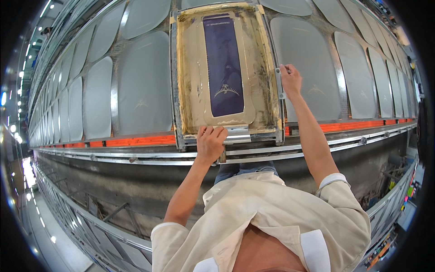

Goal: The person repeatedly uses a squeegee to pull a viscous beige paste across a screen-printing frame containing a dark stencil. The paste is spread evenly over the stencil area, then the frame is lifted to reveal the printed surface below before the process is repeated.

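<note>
A screen-printing frame [178,86] with taped, ink-stained edges lies before me. Its mesh shows a dark purple panel [224,63] with a pale emblem near the bottom. At the near end of the frame, my left hand [211,144] is closed around a squeegee [238,134] with a silvery metal edge; its fingers are curled over the top. My right hand [291,80] is closed at the frame's right side, by a narrow metal bracket [280,84]. The fingers look pinched at the bracket's upper end, and their inner side is hidden.
Grey rounded panels [145,81] lie in rows on the long table to both sides, some with a faint emblem. A metal rail [317,150] runs along the table's near edge, above an orange-red strip [140,140]. Behind me stretches another railing [108,229].
</note>
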A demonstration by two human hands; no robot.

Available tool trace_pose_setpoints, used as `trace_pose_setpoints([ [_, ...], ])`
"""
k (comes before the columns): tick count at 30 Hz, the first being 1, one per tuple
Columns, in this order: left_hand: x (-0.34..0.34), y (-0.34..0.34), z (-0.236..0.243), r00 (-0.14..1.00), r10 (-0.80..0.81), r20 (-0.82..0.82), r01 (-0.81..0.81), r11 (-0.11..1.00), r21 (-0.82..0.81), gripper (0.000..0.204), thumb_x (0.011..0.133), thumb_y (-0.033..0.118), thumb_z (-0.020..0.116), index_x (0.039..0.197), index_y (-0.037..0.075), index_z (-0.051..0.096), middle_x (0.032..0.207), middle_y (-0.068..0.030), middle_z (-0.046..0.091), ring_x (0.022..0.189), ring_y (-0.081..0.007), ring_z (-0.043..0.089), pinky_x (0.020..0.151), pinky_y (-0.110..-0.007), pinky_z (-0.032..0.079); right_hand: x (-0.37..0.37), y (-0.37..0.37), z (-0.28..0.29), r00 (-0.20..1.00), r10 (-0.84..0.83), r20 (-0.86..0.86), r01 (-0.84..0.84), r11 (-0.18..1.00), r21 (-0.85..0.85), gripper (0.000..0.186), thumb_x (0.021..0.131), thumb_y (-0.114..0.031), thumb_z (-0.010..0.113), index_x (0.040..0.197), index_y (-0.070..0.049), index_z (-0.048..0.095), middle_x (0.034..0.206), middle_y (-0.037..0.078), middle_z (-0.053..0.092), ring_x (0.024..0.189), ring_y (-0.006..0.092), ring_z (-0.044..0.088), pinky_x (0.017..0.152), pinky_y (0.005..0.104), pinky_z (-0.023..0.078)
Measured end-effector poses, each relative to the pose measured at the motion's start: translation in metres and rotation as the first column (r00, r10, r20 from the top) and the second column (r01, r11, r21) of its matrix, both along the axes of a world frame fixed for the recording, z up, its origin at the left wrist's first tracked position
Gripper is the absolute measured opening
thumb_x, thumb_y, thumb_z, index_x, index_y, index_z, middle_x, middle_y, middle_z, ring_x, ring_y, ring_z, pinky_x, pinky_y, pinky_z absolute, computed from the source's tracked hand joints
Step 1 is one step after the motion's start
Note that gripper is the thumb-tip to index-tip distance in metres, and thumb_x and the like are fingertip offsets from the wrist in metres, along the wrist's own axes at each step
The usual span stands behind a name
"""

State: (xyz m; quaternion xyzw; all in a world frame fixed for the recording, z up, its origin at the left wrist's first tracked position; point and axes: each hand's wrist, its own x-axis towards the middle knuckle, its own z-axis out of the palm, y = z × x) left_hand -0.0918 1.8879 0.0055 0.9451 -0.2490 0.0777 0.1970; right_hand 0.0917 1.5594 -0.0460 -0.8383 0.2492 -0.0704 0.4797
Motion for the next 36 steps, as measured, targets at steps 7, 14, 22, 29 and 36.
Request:
trace_pose_setpoints([
  [7,0.114,-0.002,-0.027,0.988,0.026,0.151,-0.025,1.000,-0.008,0.031,0.068,-0.002,0.070,0.095,0.013,0.072,0.101,0.0002,0.071,0.090,-0.0216,0.062,0.085,-0.038,0.042,0.003,-0.008,-0.003,0.993,0.022,-0.115,-0.037,0.990,-0.133,0.039,0.093,-0.039,0.065,0.106,-0.003,0.070,0.094,0.019,0.072,0.082,0.0356,0.066,0.078,0.0414,0.051],
  [14,0.345,0.011,-0.043,0.971,0.022,0.239,-0.030,0.999,0.033,0.031,0.069,-0.002,0.069,0.094,0.014,0.073,0.096,0.0012,0.072,0.088,-0.0208,0.065,0.085,-0.037,0.042,0.064,-0.005,0.053,0.881,0.281,-0.381,-0.398,0.875,-0.276,0.039,0.093,-0.038,0.067,0.117,-0.008,0.071,0.101,0.018,0.073,0.096,0.0342,0.068,0.087,0.0442,0.052],
  [22,0.494,-0.011,0.019,0.988,-0.014,-0.151,0.026,0.996,0.083,0.028,0.072,0.021,0.083,0.096,0.011,0.075,0.087,-0.0100,0.073,0.087,-0.0346,0.068,0.076,-0.047,0.052,0.285,0.072,0.074,0.550,0.822,0.150,-0.648,0.533,-0.544,0.048,0.086,-0.036,0.077,0.123,-0.007,0.066,0.110,0.015,0.071,0.100,0.0300,0.068,0.086,0.0419,0.054],
  [29,0.546,-0.006,0.004,0.914,0.042,-0.404,0.000,0.995,0.104,0.039,0.072,0.023,0.084,0.108,0.012,0.076,0.097,-0.0138,0.075,0.092,-0.0347,0.069,0.081,-0.044,0.054,0.357,0.117,0.065,0.511,0.770,-0.382,-0.845,0.369,-0.386,0.041,0.079,-0.033,0.082,0.104,-0.003,0.071,0.083,0.015,0.072,0.076,0.0340,0.070,0.072,0.0435,0.056],
  [36,0.477,-0.002,-0.004,0.940,0.060,-0.335,-0.024,0.994,0.110,0.034,0.073,0.023,0.085,0.104,0.013,0.076,0.090,-0.0132,0.074,0.085,-0.0333,0.070,0.077,-0.043,0.054,0.296,0.122,0.050,0.514,0.782,-0.353,-0.791,0.273,-0.548,0.033,0.079,-0.031,0.081,0.096,-0.005,0.073,0.087,0.016,0.073,0.086,0.0364,0.070,0.078,0.0458,0.055],
])
